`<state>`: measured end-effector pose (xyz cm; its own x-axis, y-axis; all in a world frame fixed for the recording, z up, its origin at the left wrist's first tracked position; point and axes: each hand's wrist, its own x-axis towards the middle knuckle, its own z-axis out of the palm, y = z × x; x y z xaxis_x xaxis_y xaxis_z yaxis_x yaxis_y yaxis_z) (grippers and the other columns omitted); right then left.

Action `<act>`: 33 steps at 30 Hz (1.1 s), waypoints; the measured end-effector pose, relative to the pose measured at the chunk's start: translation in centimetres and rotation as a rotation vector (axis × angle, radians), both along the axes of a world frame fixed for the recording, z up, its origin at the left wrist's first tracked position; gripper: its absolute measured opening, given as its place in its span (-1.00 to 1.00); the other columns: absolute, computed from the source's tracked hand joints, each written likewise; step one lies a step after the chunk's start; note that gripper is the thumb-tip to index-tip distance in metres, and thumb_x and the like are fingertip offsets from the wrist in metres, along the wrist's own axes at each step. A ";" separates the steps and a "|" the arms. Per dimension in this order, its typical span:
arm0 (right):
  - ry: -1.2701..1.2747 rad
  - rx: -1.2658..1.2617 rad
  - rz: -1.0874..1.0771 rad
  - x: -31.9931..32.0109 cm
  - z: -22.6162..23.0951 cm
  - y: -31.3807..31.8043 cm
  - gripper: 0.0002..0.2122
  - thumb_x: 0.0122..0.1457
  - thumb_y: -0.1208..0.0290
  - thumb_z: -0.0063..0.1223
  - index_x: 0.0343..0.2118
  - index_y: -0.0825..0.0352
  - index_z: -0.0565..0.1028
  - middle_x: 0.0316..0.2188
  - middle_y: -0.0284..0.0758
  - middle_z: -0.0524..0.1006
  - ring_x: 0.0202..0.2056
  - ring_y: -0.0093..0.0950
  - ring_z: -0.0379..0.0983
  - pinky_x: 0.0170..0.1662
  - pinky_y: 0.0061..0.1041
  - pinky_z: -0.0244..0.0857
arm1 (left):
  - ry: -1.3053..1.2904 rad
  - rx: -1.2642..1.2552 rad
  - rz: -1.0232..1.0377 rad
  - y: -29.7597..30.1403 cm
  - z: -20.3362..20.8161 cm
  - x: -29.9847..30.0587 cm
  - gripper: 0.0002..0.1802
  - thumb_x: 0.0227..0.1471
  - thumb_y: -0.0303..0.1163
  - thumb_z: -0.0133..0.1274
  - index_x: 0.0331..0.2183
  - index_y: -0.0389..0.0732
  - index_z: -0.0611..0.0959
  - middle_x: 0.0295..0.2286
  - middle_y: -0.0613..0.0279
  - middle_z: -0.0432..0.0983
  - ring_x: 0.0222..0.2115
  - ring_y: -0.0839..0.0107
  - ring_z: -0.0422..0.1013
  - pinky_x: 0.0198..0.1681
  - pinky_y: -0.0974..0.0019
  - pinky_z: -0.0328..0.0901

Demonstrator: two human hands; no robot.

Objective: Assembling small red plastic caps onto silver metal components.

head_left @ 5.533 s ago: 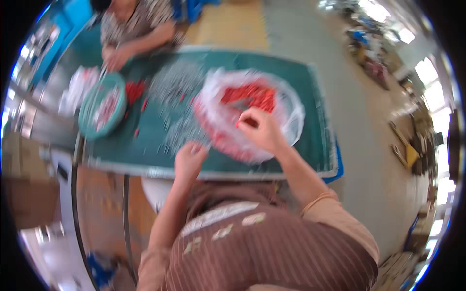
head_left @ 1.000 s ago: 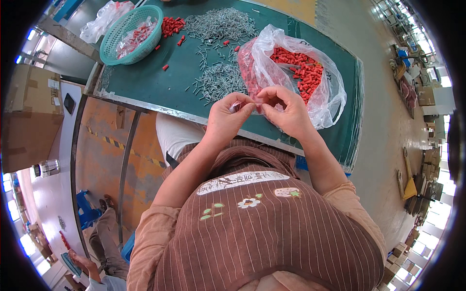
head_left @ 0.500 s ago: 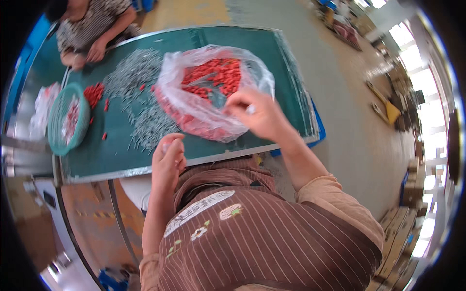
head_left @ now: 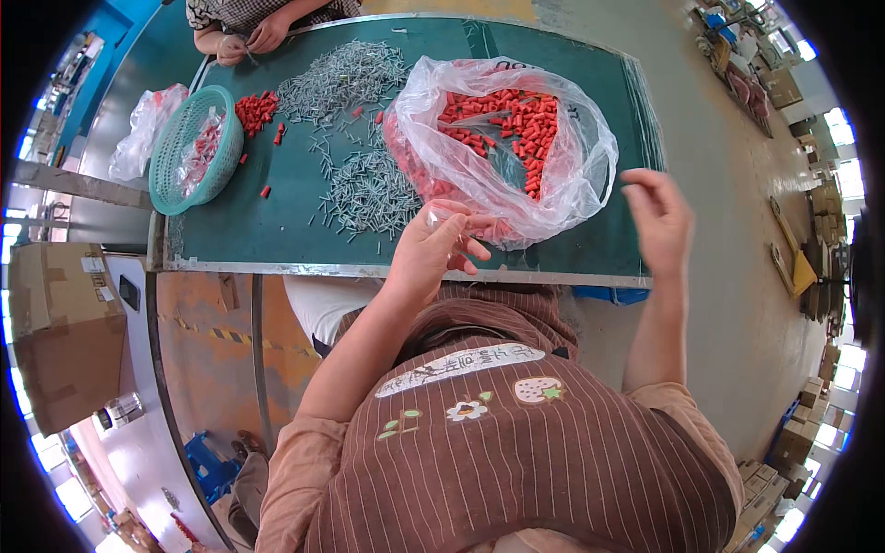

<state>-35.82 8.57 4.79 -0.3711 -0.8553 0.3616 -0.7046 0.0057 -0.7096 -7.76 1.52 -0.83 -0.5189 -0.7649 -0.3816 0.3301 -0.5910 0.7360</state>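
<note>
My left hand (head_left: 433, 249) is closed on a small clear plastic bag (head_left: 441, 214), at the near rim of a large clear bag. That large plastic bag (head_left: 590, 157) lies open on the green table and holds many red cylindrical plugs (head_left: 533, 129). To the right of it, over the table's right end, my right hand (head_left: 659, 221) hangs with curved fingers apart and nothing visible in them. Loose grey screws or pins (head_left: 369, 189) are spread left of the large bag, with a second heap (head_left: 341, 78) behind. A few red plugs (head_left: 256, 112) are piled beyond.
At the table's left edge stands a green mesh basket (head_left: 230, 152) with small filled bags inside. A white plastic bag (head_left: 147, 129) lies beside it. Across the green table (head_left: 286, 235), a person's hands (head_left: 253, 41) work at the far left. A cardboard box (head_left: 64, 323) is at left.
My right hand has moved off the large bag's opening out to its right. My left hand has come up to the bag's near rim. The whole view has shifted.
</note>
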 end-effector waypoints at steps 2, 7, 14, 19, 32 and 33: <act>-0.141 0.040 0.216 4.2 -1.0 -1.0 -0.86 0.08 0.57 0.05 -0.28 0.34 0.53 -0.35 -0.33 0.54 -0.33 -0.58 0.45 -0.22 -0.60 0.32 | -0.096 -0.076 -0.015 0.1 -0.3 -0.1 -0.83 0.15 -0.33 0.00 -0.28 -0.21 0.44 -0.31 -0.01 0.56 -0.59 0.46 0.45 -0.63 0.48 0.28; -0.386 0.129 0.470 11.6 -3.2 -2.6 -0.84 0.06 0.55 0.08 -0.26 0.40 0.50 -0.36 -0.30 0.51 -0.39 -0.54 0.45 -0.30 -0.58 0.33 | -0.153 -0.130 0.089 0.3 -1.0 0.0 -0.81 0.13 -0.31 0.04 -0.39 -0.23 0.48 -0.52 0.20 0.55 -0.71 0.57 0.34 -0.70 0.54 0.19; -0.668 0.215 0.543 12.6 -7.1 -3.7 -0.86 0.10 0.50 0.08 -0.30 0.41 0.48 -0.41 -0.33 0.50 -0.41 -0.61 0.42 -0.31 -0.60 0.30 | -0.139 -0.106 0.114 0.7 -0.8 0.5 -0.83 0.10 -0.28 0.08 -0.41 -0.15 0.51 -0.65 0.34 0.43 -0.77 0.67 0.16 -0.75 0.57 -0.01; -0.717 0.250 0.455 11.9 -7.1 -3.5 -0.89 0.13 0.47 0.04 -0.32 0.39 0.48 -0.43 -0.36 0.49 -0.40 -0.61 0.41 -0.30 -0.59 0.29 | -0.111 -0.131 0.105 1.2 -0.5 0.0 -0.86 0.12 -0.30 0.05 -0.38 -0.16 0.53 -0.61 0.32 0.44 -0.77 0.65 0.16 -0.75 0.56 -0.01; -0.645 0.007 0.177 14.3 -8.8 -0.6 -0.90 0.08 0.46 0.05 -0.44 0.37 0.42 -0.51 -0.31 0.45 -0.46 -0.54 0.35 -0.37 -0.48 0.26 | -0.124 -0.272 -0.119 0.9 -4.0 -0.2 -0.85 0.15 -0.37 -0.02 -0.45 -0.16 0.45 -0.69 0.46 0.25 -0.77 0.73 0.11 -0.76 0.60 -0.05; -0.660 -0.057 0.102 13.9 -8.9 0.1 -0.91 0.08 0.48 0.04 -0.41 0.37 0.41 -0.52 -0.32 0.45 -0.47 -0.56 0.34 -0.38 -0.50 0.26 | -0.140 -0.252 -0.157 1.3 -4.1 -0.7 -0.87 0.16 -0.39 -0.04 -0.43 -0.18 0.46 -0.69 0.45 0.26 -0.78 0.72 0.11 -0.76 0.60 -0.04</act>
<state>-21.96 8.63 -4.11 -0.4485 -0.8840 0.1320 -0.1173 -0.0882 -0.9892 -8.49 2.77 -4.91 -0.5941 -0.7590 -0.2663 0.1344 -0.4201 0.8975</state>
